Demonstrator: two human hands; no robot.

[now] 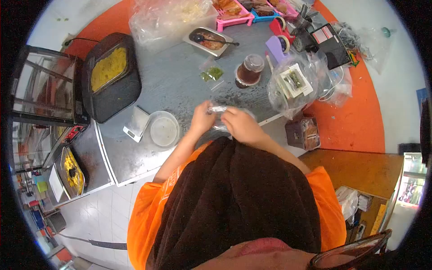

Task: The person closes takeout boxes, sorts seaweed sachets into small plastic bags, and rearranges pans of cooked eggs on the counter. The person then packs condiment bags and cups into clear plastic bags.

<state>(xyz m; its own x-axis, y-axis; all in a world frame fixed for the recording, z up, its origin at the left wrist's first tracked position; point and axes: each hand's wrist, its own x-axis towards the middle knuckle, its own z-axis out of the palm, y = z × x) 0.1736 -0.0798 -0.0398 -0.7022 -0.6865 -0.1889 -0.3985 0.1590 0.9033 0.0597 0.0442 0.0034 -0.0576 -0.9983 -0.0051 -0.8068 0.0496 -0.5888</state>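
A clear plastic bag (219, 109) is stretched between my two hands at the near edge of the grey table (180, 76). My left hand (204, 118) pinches its left side, and my right hand (241, 125) has closed fingers on its right side. What lies inside the bag is hard to make out. Just beyond the hands is a small clear packet of green pieces (211, 73). Further right stands a lidded jar of dark brown contents (249, 72). A round clear container (163, 129) sits to the left beside a white scale (136, 123).
A black pan of yellow food (109, 69) stands at the left. At the back are a metal tray with a black spoon (210, 41) and a large plastic bag (168, 20). A purple tape dispenser (277, 48) and a bagged box (294, 83) are at the right.
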